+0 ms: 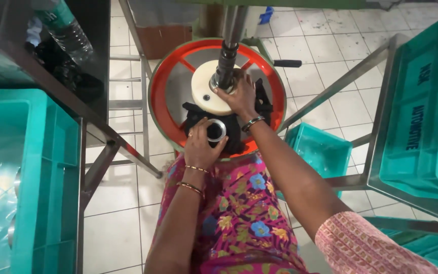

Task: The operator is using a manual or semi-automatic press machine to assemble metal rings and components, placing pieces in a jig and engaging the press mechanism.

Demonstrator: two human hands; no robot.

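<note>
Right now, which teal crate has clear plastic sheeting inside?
The teal crate at far left, beside the left hand; the others show no sheeting.

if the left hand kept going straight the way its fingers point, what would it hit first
The left hand holds a metal ring and points up and away from the body. Straight on, it would likely first meet the cream round disc on the red wheel, beside the right hand. Depth is unclear.
</note>
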